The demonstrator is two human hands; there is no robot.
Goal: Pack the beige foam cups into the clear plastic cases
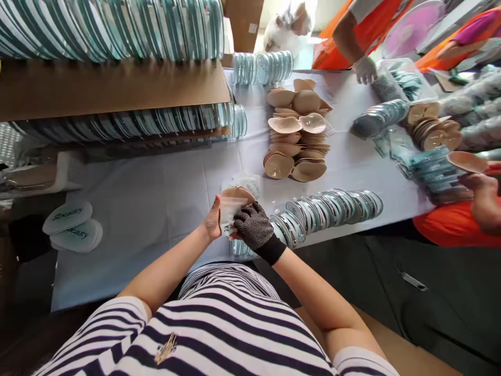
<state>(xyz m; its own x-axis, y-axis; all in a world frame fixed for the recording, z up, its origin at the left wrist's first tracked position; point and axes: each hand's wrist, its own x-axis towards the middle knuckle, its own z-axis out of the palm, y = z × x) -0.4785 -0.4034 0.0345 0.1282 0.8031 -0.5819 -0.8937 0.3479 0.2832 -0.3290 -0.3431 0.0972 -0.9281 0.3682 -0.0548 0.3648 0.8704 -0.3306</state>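
My bare left hand point(213, 219) grips the left edge of a small translucent pouch point(227, 214) with dark print at its lower end. My right hand point(254, 227), in a black glove with white dots and bare fingertips, closes on the pouch and a beige bra cup point(238, 194) from the right. Whether the cup sits inside the pouch or behind it, I cannot tell. Another clear printed sheet point(251, 184) shows just beyond the cup. Beside my right hand runs a row of clear rounded plastic cases point(332, 209).
Stacked beige bra cups point(297, 136) stand ahead on the white-covered table point(156, 193). Cardboard layers point(117, 86) bearing clear cases rise at the left. Printed white cards point(74, 227) lie far left. At the right, co-workers in orange work, one with a gloved hand point(365, 69).
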